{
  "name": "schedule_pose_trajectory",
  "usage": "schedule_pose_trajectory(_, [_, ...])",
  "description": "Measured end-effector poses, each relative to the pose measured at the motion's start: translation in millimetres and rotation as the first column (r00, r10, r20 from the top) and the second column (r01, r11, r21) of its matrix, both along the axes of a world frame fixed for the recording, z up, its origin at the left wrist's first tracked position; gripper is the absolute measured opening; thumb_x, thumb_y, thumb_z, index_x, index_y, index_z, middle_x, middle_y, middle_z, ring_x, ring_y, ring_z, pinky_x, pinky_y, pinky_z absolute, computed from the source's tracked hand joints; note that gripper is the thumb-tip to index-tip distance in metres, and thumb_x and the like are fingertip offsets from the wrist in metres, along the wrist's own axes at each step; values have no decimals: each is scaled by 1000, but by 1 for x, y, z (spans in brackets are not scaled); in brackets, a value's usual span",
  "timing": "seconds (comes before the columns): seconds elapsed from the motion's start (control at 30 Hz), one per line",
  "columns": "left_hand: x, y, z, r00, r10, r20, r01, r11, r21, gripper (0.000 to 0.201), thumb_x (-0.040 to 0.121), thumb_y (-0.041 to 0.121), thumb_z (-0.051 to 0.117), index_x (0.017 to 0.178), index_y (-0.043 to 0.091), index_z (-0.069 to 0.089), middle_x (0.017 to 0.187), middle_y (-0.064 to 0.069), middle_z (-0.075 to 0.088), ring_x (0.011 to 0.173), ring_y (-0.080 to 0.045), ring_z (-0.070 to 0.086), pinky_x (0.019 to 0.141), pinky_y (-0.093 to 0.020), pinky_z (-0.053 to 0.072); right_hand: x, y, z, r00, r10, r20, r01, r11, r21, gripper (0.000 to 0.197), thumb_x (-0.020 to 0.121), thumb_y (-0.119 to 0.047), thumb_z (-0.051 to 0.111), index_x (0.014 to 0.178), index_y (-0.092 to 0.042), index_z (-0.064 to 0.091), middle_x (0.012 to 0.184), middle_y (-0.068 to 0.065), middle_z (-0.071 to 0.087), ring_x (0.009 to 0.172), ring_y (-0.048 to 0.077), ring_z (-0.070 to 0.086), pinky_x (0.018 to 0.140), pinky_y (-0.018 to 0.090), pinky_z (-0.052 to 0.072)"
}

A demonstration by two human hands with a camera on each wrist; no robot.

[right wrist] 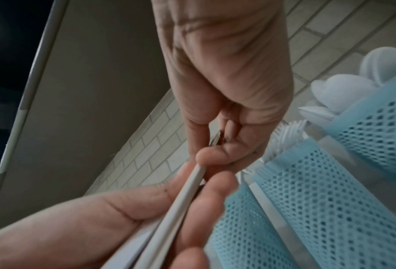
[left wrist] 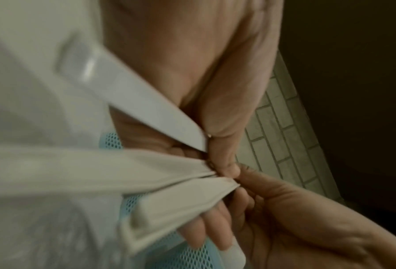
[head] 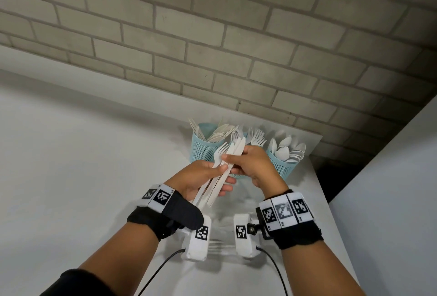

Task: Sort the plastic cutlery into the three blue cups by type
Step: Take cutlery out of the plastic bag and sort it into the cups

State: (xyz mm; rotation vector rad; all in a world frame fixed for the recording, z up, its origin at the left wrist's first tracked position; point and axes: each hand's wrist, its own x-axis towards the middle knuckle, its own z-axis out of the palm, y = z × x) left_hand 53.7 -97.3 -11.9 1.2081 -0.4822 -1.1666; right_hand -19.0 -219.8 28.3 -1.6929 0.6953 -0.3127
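Three blue mesh cups stand at the table's far edge: the left cup [head: 203, 151] with knives, the middle cup [head: 236, 175] with forks, mostly hidden behind my hands, and the right cup [head: 281, 165] with spoons. My left hand [head: 203, 177] grips a bundle of white plastic cutlery [head: 220, 177] by the handles; a fork and knives stick up from it. My right hand [head: 246, 161] pinches the upper part of a knife [head: 238, 148] in that bundle. In the right wrist view the right hand's fingertips [right wrist: 206, 154] close on the thin white handles [right wrist: 183, 196].
The white table [head: 94, 154] meets a grey brick wall [head: 212, 47] behind the cups. A white panel [head: 390, 177] rises at the right, with a dark gap beside it. More white cutlery [head: 216, 246] lies on the table beneath my wrists.
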Motion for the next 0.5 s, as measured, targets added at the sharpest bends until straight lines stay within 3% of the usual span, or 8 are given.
schedule_pose_trajectory(0.13, [10,4,11,998,68,-5,-69,995,-72,21,96,23,48,101,9,62,81,-6,74,69,-15,72,64,-26,59,15,-15,37,998,-17,56,23,995,-100,15,79,-2,71,72,-12,62,66,3,66,44,4,60,45,13,50])
schedule_pose_trajectory(0.23, [18,9,18,992,124,8,-123,989,-78,23,96,31,47,99,15,63,83,0,74,71,-10,72,61,-21,57,25,-29,74,987,-61,146,86,982,-169,13,80,-7,71,74,-14,62,72,4,67,56,11,62,53,15,54])
schedule_pose_trajectory(0.3, [19,11,19,984,176,5,-175,984,-42,26,97,34,45,97,15,63,81,1,72,64,-7,70,53,-16,53,32,-36,92,950,-113,292,174,965,-194,11,82,-9,70,77,-14,62,76,4,67,59,10,63,56,18,56])
schedule_pose_trajectory(0.4, [20,12,16,968,249,14,-249,968,26,31,99,37,40,96,15,62,79,0,65,47,-1,58,39,-8,36,51,-37,96,857,-181,483,323,918,-230,12,81,-11,71,79,-17,61,79,2,66,70,17,66,66,31,60])
schedule_pose_trajectory(0.47, [22,13,13,960,279,16,-280,959,44,34,99,38,38,96,14,62,72,1,59,42,0,43,36,-9,25,67,-32,80,862,-171,477,353,879,-322,11,80,-14,72,77,-18,61,81,2,67,78,22,66,75,44,58])
schedule_pose_trajectory(0.5, [22,14,12,958,288,9,-288,956,47,35,99,39,38,96,14,62,70,2,55,42,-1,38,36,-9,22,74,-30,66,885,-145,443,330,866,-375,8,81,-15,71,81,-15,64,83,4,68,80,23,66,77,45,57])
